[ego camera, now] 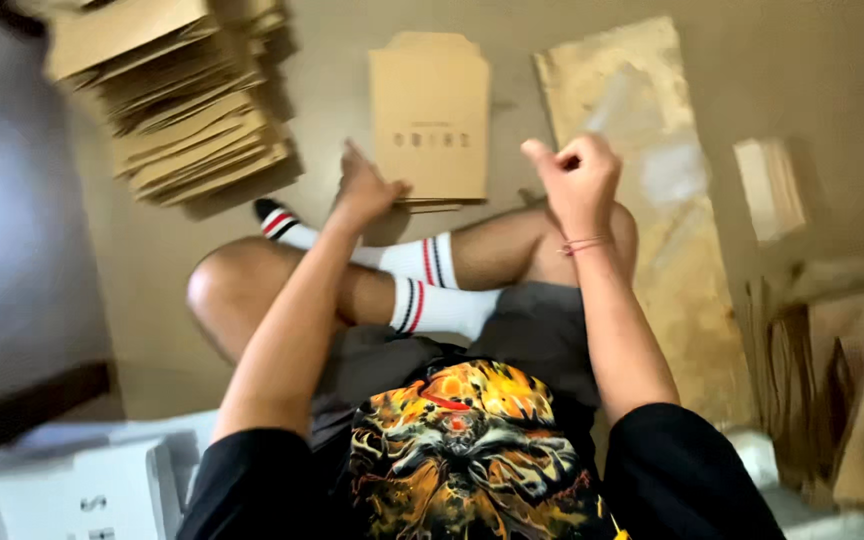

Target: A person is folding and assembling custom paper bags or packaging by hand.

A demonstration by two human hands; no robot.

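Flat cardboard sleeve point(430, 115), tan, with a notched top edge: it lies on the floor point(352, 40) just ahead of our crossed legs, resting on a few like pieces whose edges show beneath its near end. Our left hand point(364, 188) lies on the near left corner of this small pile, fingers flat and spread, gripping nothing. Our right hand point(578, 175) is raised above the right knee, curled into a loose fist; we cannot tell whether it encloses anything. The two hands are well apart.

To the upper left stands a tall, fanned stack of cardboard blanks point(187, 100), its layers already askew. We judge that a nudge from the left elbow or knee could send it sliding, because the sheets overhang one another. The sleeve, pinned at one corner only, could likewise skid or pivot off its pile on the smooth floor.

A worn cardboard sheet point(642, 180) lies on the right, with a small pale packet point(770, 185) beyond it. Brown paper bags point(832, 400) lean at the far right; their contents are hidden. A white box point(82, 480) sits at lower left; we see only its outside, nothing of what it holds.
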